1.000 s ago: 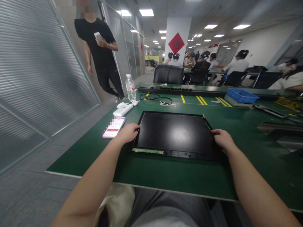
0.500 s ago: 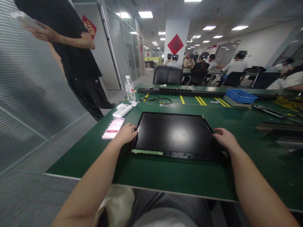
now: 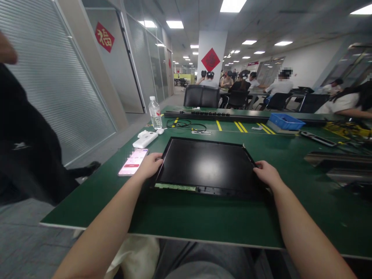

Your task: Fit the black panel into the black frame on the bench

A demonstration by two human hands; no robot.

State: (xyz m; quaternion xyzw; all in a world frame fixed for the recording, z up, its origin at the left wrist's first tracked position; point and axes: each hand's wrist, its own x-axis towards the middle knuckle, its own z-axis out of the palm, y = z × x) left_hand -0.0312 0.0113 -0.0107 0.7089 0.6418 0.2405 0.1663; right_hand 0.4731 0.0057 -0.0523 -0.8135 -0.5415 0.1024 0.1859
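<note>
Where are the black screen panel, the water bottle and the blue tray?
Black screen panel [image 3: 203,164], head view: middle of its dark face.
Water bottle [image 3: 155,114], head view: middle of its clear body.
Blue tray [image 3: 288,125], head view: its near wall.

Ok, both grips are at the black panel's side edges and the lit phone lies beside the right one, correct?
Not quite: the lit phone lies beside the left grip, not the right grip, as the head view shows. Both are at the black panel's side edges.

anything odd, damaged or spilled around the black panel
A small pale bit juts from the far right corner of the black panel, breaking its dark outline; I can't tell if it's damage. No spill shows.
</note>
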